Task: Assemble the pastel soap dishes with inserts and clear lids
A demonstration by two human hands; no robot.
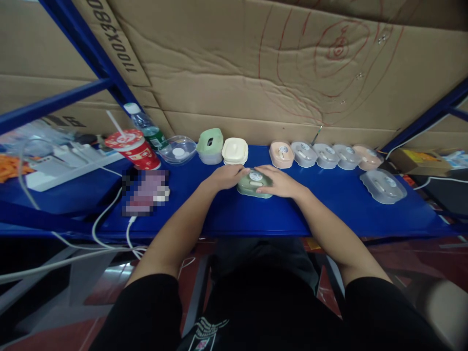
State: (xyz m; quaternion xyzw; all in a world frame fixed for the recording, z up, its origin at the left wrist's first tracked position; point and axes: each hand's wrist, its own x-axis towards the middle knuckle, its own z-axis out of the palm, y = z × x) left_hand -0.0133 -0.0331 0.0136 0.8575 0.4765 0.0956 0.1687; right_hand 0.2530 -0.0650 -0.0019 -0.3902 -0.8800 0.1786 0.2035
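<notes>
A small green box (249, 187) with a clear lid and a round white label stands on the blue table in front of me. My left hand (229, 176) grips its left side, with the fingertips at the back left corner. Around the right side wraps my right hand (281, 182), its fingers over the back edge and its thumb near the front of the lid. Just behind my left hand are a stack of cream lids or trays (235, 151) and a stack of green pieces (211, 145) with an oblong dark opening.
Along the back right stand several clear-lidded boxes (304, 153), pink and grey; another clear-lidded box (383, 186) lies farther right. At left are a clear bowl-like cover (179, 149), water bottle (148, 129), red cup (137, 148), blurred phone-like item (146, 192) and power strip (73, 168).
</notes>
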